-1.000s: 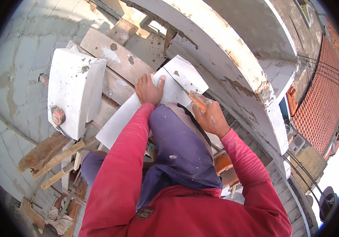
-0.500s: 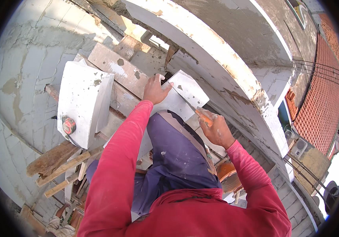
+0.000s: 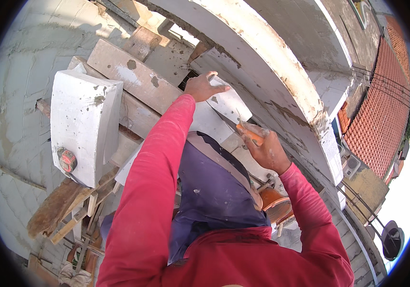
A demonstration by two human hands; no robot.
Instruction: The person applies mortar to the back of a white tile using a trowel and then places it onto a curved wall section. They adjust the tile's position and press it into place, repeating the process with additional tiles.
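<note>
My left hand (image 3: 204,87) is at the far end of a small white block (image 3: 228,101), thumb and forefinger spread around its end. That block lies beside a larger flat white piece (image 3: 210,123), near my raised knee. An orange-handled tool (image 3: 253,136) is gripped in my right hand (image 3: 268,152). Its thin metal blade (image 3: 240,116) points up along the block's near corner; it looks like a saw, but most of the blade is hard to see.
Mortar-spotted planks (image 3: 133,76) run to the left. A big white block (image 3: 83,119) stands there with a red tape measure (image 3: 66,160) on it. Rough timbers (image 3: 61,205) jut out below. A curved white wall (image 3: 281,71) rises at right, and an orange bucket (image 3: 276,203) sits by my right elbow.
My left hand has moved right and farther away along the small block, its fingers now wider apart. Less of the blade shows against the block. The view has shifted slightly.
</note>
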